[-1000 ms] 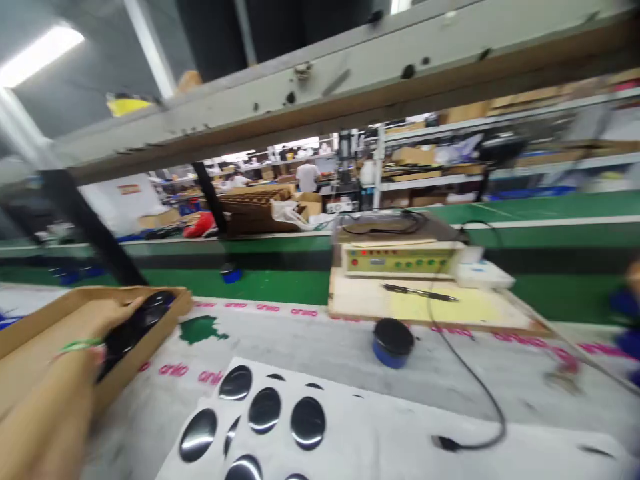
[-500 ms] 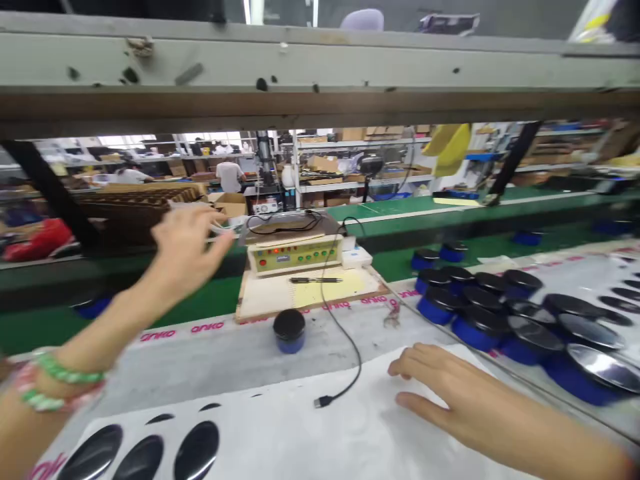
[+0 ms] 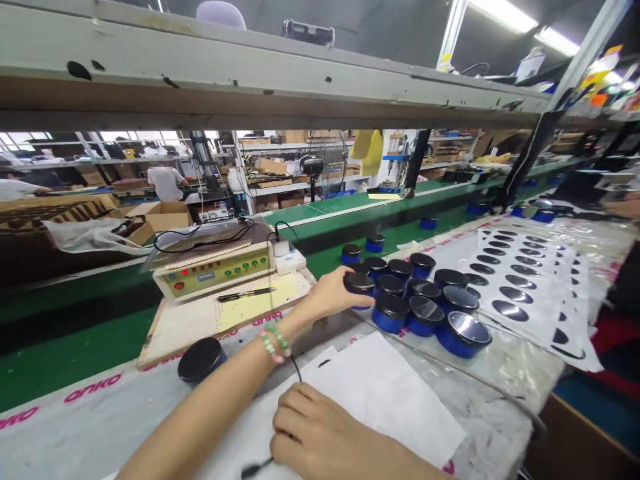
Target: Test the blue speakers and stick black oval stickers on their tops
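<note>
Counter [image 3: 493, 397]: wore pale, pink-printed sheeting [image 3: 65, 433].
Blue-and-black tubs [image 3: 390, 313]: stood clustered on it.
White paper [image 3: 390, 380]: lay beside them.
Board [image 3: 175, 327]: rested farther back.

The cylindrical unit [image 3: 359, 284] at the left hand [image 3: 335, 293] is blue, black-topped. The bracelets [image 3: 269, 344] at that wrist are beaded green, white and pink. The sheet [image 3: 385, 383] beneath the right hand [image 3: 315, 430] is white.

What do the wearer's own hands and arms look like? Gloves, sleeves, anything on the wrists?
Left hand: no glove, with beaded bracelets in green, white and pink at the wrist. Right hand: no glove, no bracelet in view. Fingers uncovered on both, and no sleeve shows on either visible forearm.
</note>
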### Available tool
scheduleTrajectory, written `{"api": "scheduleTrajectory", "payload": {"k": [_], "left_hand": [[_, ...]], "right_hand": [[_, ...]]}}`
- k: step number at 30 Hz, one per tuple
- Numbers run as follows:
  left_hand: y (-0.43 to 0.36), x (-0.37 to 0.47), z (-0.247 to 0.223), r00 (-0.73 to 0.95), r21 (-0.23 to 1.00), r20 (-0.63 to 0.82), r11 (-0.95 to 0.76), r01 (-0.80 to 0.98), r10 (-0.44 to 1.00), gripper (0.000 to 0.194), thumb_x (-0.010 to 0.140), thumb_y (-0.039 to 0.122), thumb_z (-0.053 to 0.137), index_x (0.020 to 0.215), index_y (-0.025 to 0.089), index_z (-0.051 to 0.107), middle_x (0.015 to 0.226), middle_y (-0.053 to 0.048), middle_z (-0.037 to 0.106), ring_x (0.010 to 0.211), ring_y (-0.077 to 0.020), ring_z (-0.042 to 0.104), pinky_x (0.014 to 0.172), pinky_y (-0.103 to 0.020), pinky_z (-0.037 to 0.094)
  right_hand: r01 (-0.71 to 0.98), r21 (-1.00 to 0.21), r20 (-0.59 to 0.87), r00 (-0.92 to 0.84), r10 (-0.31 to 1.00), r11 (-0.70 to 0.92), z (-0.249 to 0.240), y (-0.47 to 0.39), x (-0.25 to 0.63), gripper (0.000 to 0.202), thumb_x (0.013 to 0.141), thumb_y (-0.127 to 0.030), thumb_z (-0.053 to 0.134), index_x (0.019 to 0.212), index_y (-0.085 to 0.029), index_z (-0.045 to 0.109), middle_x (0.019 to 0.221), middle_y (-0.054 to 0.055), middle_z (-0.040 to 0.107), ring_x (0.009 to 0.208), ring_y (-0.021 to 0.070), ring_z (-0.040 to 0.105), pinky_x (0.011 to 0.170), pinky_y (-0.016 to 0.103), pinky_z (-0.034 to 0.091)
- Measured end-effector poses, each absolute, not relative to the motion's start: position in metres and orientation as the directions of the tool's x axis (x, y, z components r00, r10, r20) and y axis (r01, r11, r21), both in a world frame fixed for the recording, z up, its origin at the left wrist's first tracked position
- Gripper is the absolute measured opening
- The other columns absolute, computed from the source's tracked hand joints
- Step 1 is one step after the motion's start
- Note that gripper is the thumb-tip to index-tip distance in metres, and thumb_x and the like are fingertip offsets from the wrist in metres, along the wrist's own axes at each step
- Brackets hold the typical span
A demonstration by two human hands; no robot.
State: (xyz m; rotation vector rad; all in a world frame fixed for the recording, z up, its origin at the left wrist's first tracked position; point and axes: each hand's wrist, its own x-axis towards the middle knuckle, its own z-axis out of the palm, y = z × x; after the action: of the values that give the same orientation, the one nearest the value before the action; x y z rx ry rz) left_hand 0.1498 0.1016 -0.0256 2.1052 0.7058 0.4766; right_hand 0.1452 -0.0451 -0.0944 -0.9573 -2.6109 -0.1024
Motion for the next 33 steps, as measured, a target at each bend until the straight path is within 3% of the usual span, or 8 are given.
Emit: {"api": "scheduleTrajectory", "payload": {"k": [4,6,9,14,19,26,29,33], "left_hand": [[0.068,0.074,0.001,0.745,0.959,0.075,-0.252,0.127,0.663,0.061,0.082,0.054,0.058,0.131,0.021,0.044,0.125,-0.010,0.059,0.105,-0.0230,0.062,0.083,-0.033,0.052],[0.045,0.039,0.006,0.672,0.999,-0.010,0.040,-0.029,0.741,0.060,0.080,0.059,0.058,0.125,0.019,0.052,0.118,-0.011,0.063,0.102,-0.0221,0.062,0.083,-0.032,0.052],[0.018,0.007,0.000,0.565,0.890,-0.184,0.381,-0.252,0.804,0.056,0.073,0.059,0.068,0.108,0.015,0.063,0.095,-0.010,0.070,0.093,-0.0188,0.063,0.085,-0.027,0.047],[-0.003,-0.003,-0.011,0.550,0.833,-0.266,0.476,-0.282,0.791,0.061,0.072,0.067,0.064,0.113,0.022,0.061,0.101,-0.006,0.068,0.094,-0.0195,0.061,0.082,-0.028,0.046],[-0.009,-0.007,-0.005,0.555,0.885,-0.196,0.389,-0.255,0.808,0.064,0.068,0.070,0.064,0.115,0.026,0.060,0.112,-0.004,0.065,0.103,-0.0226,0.057,0.089,-0.032,0.043],[-0.003,-0.014,-0.011,0.489,0.989,0.075,-0.004,-0.146,0.869,0.061,0.068,0.072,0.062,0.105,0.023,0.058,0.099,-0.004,0.063,0.095,-0.0225,0.055,0.086,-0.031,0.041],[-0.002,-0.018,-0.017,0.458,0.982,0.186,-0.173,-0.071,0.869,0.064,0.067,0.072,0.063,0.110,0.025,0.053,0.093,-0.002,0.061,0.086,-0.0194,0.056,0.077,-0.027,0.043],[0.000,-0.026,-0.020,0.469,0.886,0.373,-0.457,0.076,0.801,0.069,0.070,0.065,0.065,0.126,0.032,0.041,0.112,-0.005,0.056,0.096,-0.0220,0.058,0.083,-0.029,0.046]], "right_hand": [[0.485,-0.486,0.619,-0.397,0.678,0.727,-0.063,-0.069,0.168,0.027,0.102,-0.025,0.031,0.116,-0.020,0.053,0.081,0.002,0.064,0.073,0.0107,0.062,0.069,0.019,0.051],[0.451,-0.604,0.663,-0.174,0.728,0.657,-0.048,-0.080,0.175,0.029,0.101,-0.027,0.036,0.126,-0.027,0.050,0.080,0.001,0.061,0.068,0.0106,0.062,0.060,0.018,0.051],[0.512,-0.622,0.698,0.022,0.715,0.592,-0.032,-0.088,0.170,0.024,0.095,-0.029,0.051,0.117,-0.030,0.060,0.078,0.000,0.056,0.063,0.0112,0.059,0.053,0.019,0.049],[0.592,-0.602,0.742,0.166,0.650,0.536,-0.025,-0.083,0.143,0.011,0.089,-0.016,0.058,0.096,-0.023,0.063,0.076,0.001,0.056,0.064,0.0118,0.057,0.053,0.020,0.047],[0.624,-0.603,0.739,0.202,0.642,0.497,-0.019,-0.083,0.136,0.008,0.090,-0.016,0.056,0.088,-0.022,0.060,0.067,-0.001,0.052,0.059,0.0118,0.052,0.051,0.022,0.044],[0.778,-0.452,0.773,0.097,0.627,0.437,-0.015,-0.084,0.138,0.009,0.088,-0.016,0.057,0.082,-0.023,0.057,0.064,-0.002,0.046,0.058,0.0140,0.049,0.060,0.029,0.044],[0.804,-0.456,0.805,0.191,0.561,0.381,-0.021,-0.084,0.130,0.012,0.087,-0.011,0.057,0.084,-0.022,0.055,0.067,-0.001,0.046,0.061,0.0156,0.047,0.062,0.031,0.041],[0.747,-0.490,0.789,0.161,0.593,0.449,-0.033,-0.080,0.134,0.013,0.089,-0.010,0.053,0.094,-0.022,0.054,0.070,-0.001,0.047,0.064,0.0154,0.048,0.063,0.030,0.043]]}}
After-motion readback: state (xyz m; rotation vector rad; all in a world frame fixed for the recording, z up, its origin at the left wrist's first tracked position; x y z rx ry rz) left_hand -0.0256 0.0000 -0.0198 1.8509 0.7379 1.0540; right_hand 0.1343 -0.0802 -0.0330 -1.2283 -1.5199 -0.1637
